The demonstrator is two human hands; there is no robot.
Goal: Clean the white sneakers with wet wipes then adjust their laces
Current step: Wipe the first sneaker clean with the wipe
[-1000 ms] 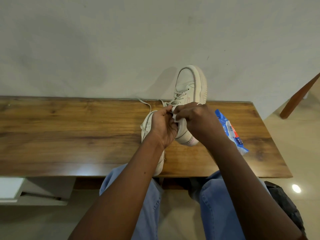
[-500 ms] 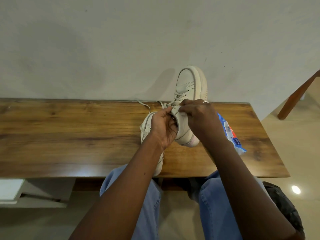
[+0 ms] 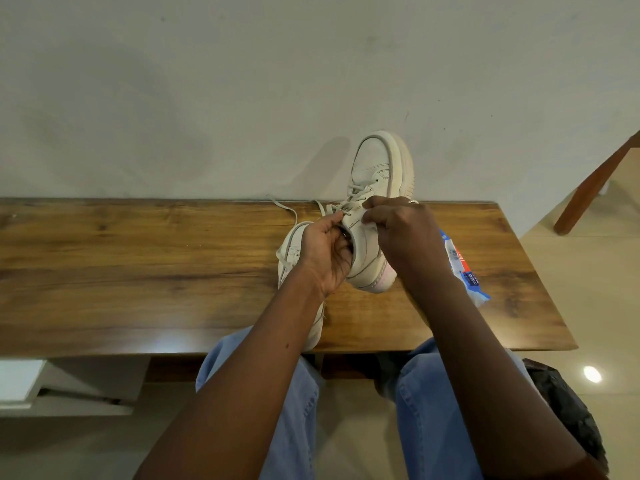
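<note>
A white sneaker [image 3: 375,168] stands tilted on its heel on the wooden table [image 3: 138,265], toe up against the wall. My left hand [image 3: 323,252] grips its collar from the left. My right hand [image 3: 403,233] pinches the upper by the top eyelets. Loose laces [image 3: 291,211] trail left across the table. The second white sneaker [image 3: 291,247] lies flat beneath my left forearm, mostly hidden. A blue wet wipes pack [image 3: 465,271] lies to the right, partly behind my right arm.
The table butts against a pale wall [image 3: 207,98]. A brown wooden chair leg [image 3: 595,188] slants at the right over the tiled floor. A dark bag [image 3: 568,414] sits by my right knee. White shelving [image 3: 52,386] shows under the table at left.
My right hand has slid up from the sneaker's side to the top eyelets. My left hand keeps its grip on the collar. The sneaker stays in place.
</note>
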